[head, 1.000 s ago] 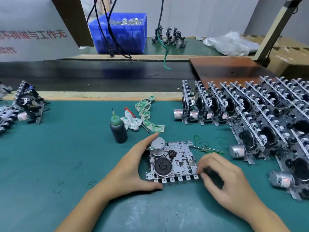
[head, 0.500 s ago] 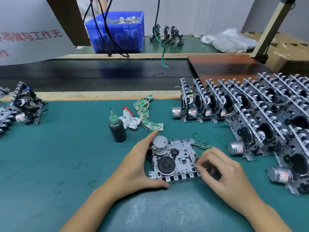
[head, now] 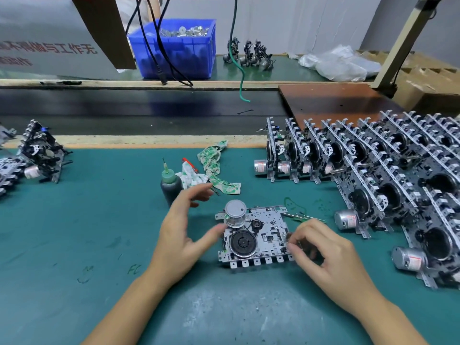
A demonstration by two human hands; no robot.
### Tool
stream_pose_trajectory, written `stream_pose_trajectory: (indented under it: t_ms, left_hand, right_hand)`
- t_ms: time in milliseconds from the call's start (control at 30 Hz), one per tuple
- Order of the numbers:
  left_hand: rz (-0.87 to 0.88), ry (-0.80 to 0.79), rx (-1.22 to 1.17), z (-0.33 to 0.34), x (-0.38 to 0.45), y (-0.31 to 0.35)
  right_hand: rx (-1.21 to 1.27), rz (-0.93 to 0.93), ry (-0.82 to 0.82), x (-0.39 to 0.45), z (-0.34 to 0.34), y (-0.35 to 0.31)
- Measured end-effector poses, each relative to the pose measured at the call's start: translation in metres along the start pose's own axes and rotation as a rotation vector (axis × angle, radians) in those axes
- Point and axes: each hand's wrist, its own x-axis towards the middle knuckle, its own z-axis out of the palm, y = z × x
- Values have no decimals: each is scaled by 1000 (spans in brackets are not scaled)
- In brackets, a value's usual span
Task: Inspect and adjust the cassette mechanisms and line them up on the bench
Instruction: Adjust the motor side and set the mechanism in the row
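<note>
A cassette mechanism (head: 268, 232) lies flat on the green mat (head: 99, 220), its silver motor (head: 235, 214) and black flywheel (head: 242, 242) facing up. My left hand (head: 183, 232) is spread beside its left edge, with the thumb tip touching the frame below the motor and the fingers lifted and blurred. My right hand (head: 326, 255) has its fingers curled, and the fingertips pinch the mechanism's right edge. At the right, many mechanisms stand on edge in rows (head: 378, 168).
A dark bottle with a green nozzle (head: 170, 185) and a stained cloth (head: 215, 168) lie behind my left hand. A green screwdriver (head: 302, 216) lies behind my right hand. More mechanisms (head: 37, 155) sit at far left. A blue bin (head: 174, 46) and a brown board (head: 331, 100) are farther back.
My left hand has released its hold around the mechanism's left side and opened, fingers lifting away. My right hand stays pinching the right edge.
</note>
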Motion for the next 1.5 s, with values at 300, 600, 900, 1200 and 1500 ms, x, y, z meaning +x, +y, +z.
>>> stream_pose_trajectory:
  t_ms: [300,600,900,1200,1500]
  left_hand:
    - [-341,466,194,-20,19,-26]
    - [-321,307,17,-22,46,-10]
    - [-22,3,-92,17,74,46]
    - [-165,-308,-73,14,47,-9]
    - [-124,-434,190,18,38,-20]
  right_hand:
    - [169,-4,-48,-1,5,-3]
    - [10,-39,90,12,0,-9]
    - [622,131,-267,93,14,-43]
    - [1007,452,103,86,4,-16]
    - [1816,759,278,92,9,-16]
